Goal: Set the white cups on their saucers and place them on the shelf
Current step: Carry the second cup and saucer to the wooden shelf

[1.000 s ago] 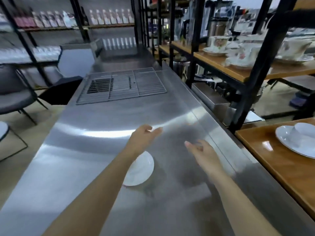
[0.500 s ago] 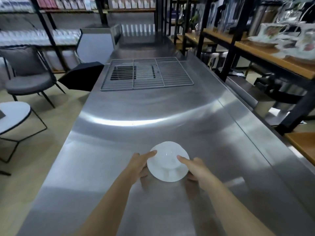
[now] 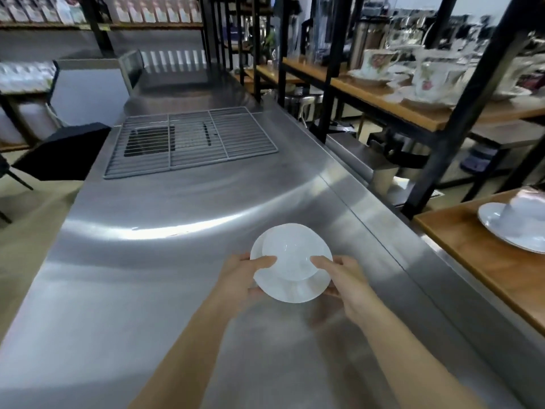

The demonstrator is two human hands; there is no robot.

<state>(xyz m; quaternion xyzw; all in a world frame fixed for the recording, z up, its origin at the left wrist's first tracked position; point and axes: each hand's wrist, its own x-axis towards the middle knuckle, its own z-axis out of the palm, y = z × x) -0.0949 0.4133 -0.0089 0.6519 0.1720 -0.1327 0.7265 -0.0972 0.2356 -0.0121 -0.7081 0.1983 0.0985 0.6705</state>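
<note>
A white saucer (image 3: 295, 290) with a white cup (image 3: 290, 253) on it hangs just above the steel counter (image 3: 147, 276), tilted toward me. My left hand (image 3: 246, 274) grips its left rim and my right hand (image 3: 339, 276) grips its right rim, thumbs on top. On the wooden shelf (image 3: 460, 240) at the right stands another white cup (image 3: 528, 206) on its saucer (image 3: 507, 228).
A wire rack (image 3: 188, 140) lies on the counter farther back. Black shelf posts (image 3: 454, 113) rise at the right, with floral cups (image 3: 427, 78) on the upper wooden shelf. A black chair (image 3: 59, 152) stands left of the counter.
Both hands closed on the saucer's rim and lifted the cup and saucer off the counter. My view swung back to the right, so the wooden shelf shows again.
</note>
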